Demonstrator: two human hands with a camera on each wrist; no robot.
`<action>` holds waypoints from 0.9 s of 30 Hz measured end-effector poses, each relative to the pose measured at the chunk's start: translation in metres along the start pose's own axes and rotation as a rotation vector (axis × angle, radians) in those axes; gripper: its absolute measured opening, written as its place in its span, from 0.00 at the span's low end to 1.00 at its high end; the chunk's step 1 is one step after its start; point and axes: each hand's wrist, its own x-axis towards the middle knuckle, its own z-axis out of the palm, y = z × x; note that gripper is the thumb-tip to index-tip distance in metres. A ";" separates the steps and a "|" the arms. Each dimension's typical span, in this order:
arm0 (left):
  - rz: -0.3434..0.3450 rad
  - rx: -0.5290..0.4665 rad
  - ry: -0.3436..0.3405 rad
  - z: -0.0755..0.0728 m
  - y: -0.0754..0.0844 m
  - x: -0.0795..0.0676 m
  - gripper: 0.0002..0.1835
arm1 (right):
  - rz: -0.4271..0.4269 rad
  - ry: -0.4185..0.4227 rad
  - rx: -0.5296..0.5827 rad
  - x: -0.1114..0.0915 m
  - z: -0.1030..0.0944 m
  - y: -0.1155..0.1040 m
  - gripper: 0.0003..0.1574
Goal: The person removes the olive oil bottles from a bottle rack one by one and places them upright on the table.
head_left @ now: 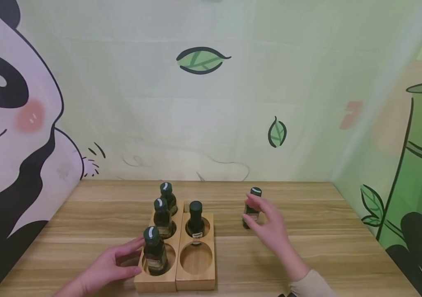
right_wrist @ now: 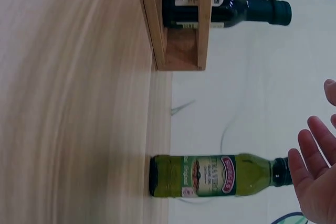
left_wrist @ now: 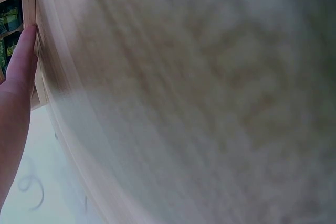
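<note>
All eyes on the lone green bottle (head_left: 251, 208), standing upright on the worktop (head_left: 329, 231) right of centre in the head view, and the right hand (head_left: 273, 227) is right there with it! The bottle sits just off the hand's upper left, long axis straight up, dark cap on top, with the thumb lower and the fingers higher along it. In the right wrist view it appears sideways, neck pointing at the fingers near the right edge. Is that grip on it? I'd say no: fingers spread, nothing clasped, though whether a fingertip brushes the cap I cannot tell from here.

No contest on which hand is nearer! The left hand (head_left: 110, 262) is over at lower left, thumb and fingers parted, lying against the side of the wooden holder (head_left: 196, 284), well apart from our bottle. And between the hands, lower centre, a round well (head_left: 196, 258) shows its floor. That upright axis matters most, in my judgement: it favours closing from the side, thumb opposite fingers.
</note>
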 end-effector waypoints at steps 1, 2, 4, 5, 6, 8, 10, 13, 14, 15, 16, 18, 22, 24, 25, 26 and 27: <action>0.000 -0.001 0.000 0.000 0.000 0.000 0.36 | -0.004 -0.005 -0.001 0.000 0.002 -0.001 0.37; 0.001 0.000 0.001 0.000 0.000 0.000 0.37 | -0.008 -0.012 -0.001 0.000 0.003 -0.001 0.37; 0.002 0.000 0.003 0.000 0.000 0.000 0.37 | -0.003 -0.029 -0.003 -0.001 0.007 -0.003 0.37; 0.008 0.001 0.002 0.000 0.000 0.000 0.37 | 0.002 -0.040 0.001 -0.001 0.009 -0.004 0.37; 0.012 0.001 0.001 0.000 0.000 0.000 0.36 | 0.008 -0.051 -0.001 -0.001 0.011 -0.006 0.37; 0.016 -0.003 -0.001 -0.001 0.000 0.000 0.36 | 0.029 -0.074 0.015 -0.001 0.014 -0.008 0.37; 0.013 -0.014 -0.004 -0.001 0.001 0.000 0.36 | 0.049 -0.093 0.032 0.000 0.018 -0.011 0.38; 0.015 -0.017 -0.007 -0.002 0.001 0.000 0.36 | 0.074 -0.117 0.055 0.001 0.024 -0.015 0.38; 0.017 -0.016 -0.008 -0.002 0.001 0.000 0.36 | 0.082 -0.124 0.060 0.002 0.026 -0.017 0.38; 0.020 -0.013 -0.008 -0.002 0.001 0.000 0.36 | 0.089 -0.131 0.064 0.003 0.028 -0.017 0.38; 0.024 -0.009 -0.008 -0.002 0.001 0.000 0.36 | 0.095 -0.138 0.072 0.003 0.030 -0.018 0.37; 0.029 -0.005 -0.009 -0.002 0.001 0.000 0.36 | 0.105 -0.149 0.096 0.004 0.034 -0.018 0.37; 0.029 -0.012 -0.014 -0.002 0.000 0.000 0.36 | 0.142 -0.157 0.158 0.005 0.041 -0.019 0.37; 0.028 -0.019 -0.017 -0.002 0.000 0.000 0.36 | 0.162 -0.157 0.179 0.006 0.045 -0.022 0.37; 0.026 -0.020 -0.017 -0.002 0.000 0.000 0.36 | 0.171 -0.159 0.187 0.007 0.046 -0.024 0.37; 0.024 -0.022 -0.017 -0.002 0.000 0.000 0.36 | 0.179 -0.162 0.196 0.008 0.047 -0.027 0.37; 0.024 -0.022 -0.018 -0.002 0.000 0.000 0.36 | 0.188 -0.169 0.203 0.009 0.049 -0.030 0.37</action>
